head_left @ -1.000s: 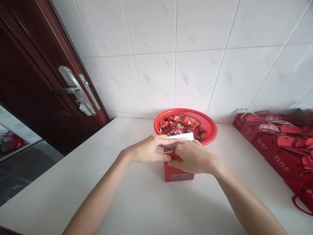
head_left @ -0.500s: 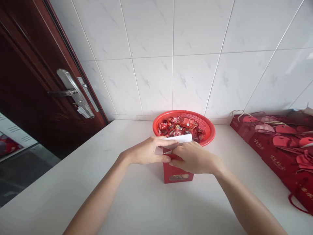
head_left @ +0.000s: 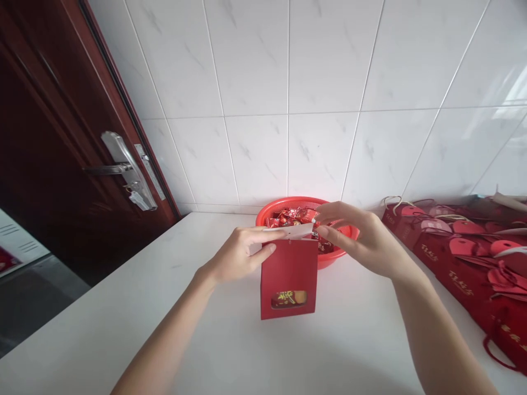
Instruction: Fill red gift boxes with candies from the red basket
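A red paper gift box [head_left: 289, 269] stands upright on the white counter, with a small oval window low in its front. Through the window show packets with yellow print. At the box's top left, my left hand [head_left: 242, 253] grips it, thumb in front and fingers on the white inner side of the top flap [head_left: 300, 231]. My right hand [head_left: 362, 236] is raised at the flap's right end, its thumb and fingers apart and nothing visible in them. Behind the box sits a red plastic basket [head_left: 349, 233] of red-wrapped sweets [head_left: 294, 215], partly covered by the flap and my right hand.
Several dark red gift bags [head_left: 461, 263] with gold lettering and cord handles stand in a row on the right. A white tiled wall [head_left: 255, 159] rises behind the white counter [head_left: 214, 334]. At the left is a dark wooden door [head_left: 49, 109] with a metal handle.
My right hand has come off the box top, moving right and up with its fingers opening. The box front now shows more fully, while my left hand stays on its upper left.
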Demonstrator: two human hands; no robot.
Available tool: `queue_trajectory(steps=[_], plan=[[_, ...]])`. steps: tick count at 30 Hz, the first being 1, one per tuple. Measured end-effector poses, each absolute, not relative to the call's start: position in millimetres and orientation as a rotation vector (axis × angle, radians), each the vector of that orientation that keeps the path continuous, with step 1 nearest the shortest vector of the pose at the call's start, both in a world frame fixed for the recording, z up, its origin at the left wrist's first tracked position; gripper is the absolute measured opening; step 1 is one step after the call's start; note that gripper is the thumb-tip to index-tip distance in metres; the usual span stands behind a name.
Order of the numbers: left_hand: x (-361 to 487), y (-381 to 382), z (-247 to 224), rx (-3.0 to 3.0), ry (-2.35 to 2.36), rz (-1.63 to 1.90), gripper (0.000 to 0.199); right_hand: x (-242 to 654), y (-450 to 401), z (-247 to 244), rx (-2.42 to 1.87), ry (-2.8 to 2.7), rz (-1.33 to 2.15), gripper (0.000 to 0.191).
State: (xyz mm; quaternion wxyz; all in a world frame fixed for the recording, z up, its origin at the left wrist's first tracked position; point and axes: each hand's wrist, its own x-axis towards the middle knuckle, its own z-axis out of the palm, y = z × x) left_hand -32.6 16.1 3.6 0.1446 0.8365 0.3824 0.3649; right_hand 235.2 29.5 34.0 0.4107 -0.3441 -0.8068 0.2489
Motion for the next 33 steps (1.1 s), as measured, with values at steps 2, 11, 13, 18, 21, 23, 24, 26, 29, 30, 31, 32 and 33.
queue_trajectory(steps=[2,11,13,18,21,23,24,26,29,30,31,32,33], plan=[[-35.4,14.0,7.4,2.407,1.118,1.204,0.031,233.7,33.6,30.4,-0.876,-2.046,0.714,0.044],[-38.3,6.1,10.7,2.317,1.145,1.547,0.025,211.0,42.3,16.9,-0.653,-2.084,1.029,0.042],[-37.8,5.7,9.0,2.278,1.15,1.589,0.027,208.1,43.0,15.0,-0.603,-2.039,1.052,0.036],[-34.1,5.6,6.6,2.16,1.189,1.662,0.045,203.7,46.3,8.0,-0.543,-1.851,1.14,0.03],[-31.8,5.6,7.8,2.082,1.18,1.62,0.046,202.2,46.2,7.5,-0.498,-1.788,1.232,0.029],[-31.2,5.8,8.5,2.031,1.174,1.592,0.044,201.6,45.7,8.2,-0.486,-1.766,1.263,0.03],[-31.1,6.1,8.6,2.01,1.17,1.578,0.043,201.3,45.6,8.3,-0.49,-1.755,1.26,0.031],[-31.1,6.9,7.9,1.986,1.155,1.557,0.04,200.9,45.9,7.4,-0.508,-1.729,1.236,0.031],[-30.8,9.2,5.4,2.009,1.124,1.566,0.027,200.7,48.1,3.7,-0.556,-1.711,1.196,0.035],[-30.7,10.2,4.6,2.031,1.115,1.575,0.022,200.6,49.1,2.4,-0.568,-1.714,1.196,0.035],[-30.6,11.0,4.0,2.054,1.107,1.582,0.018,200.4,49.9,1.4,-0.574,-1.719,1.202,0.036],[-30.7,11.5,3.8,2.073,1.101,1.585,0.016,200.2,50.4,0.6,-0.574,-1.721,1.207,0.037],[-30.9,11.7,3.8,2.087,1.098,1.581,0.015,200.0,50.6,0.2,-0.568,-1.721,1.207,0.038]])
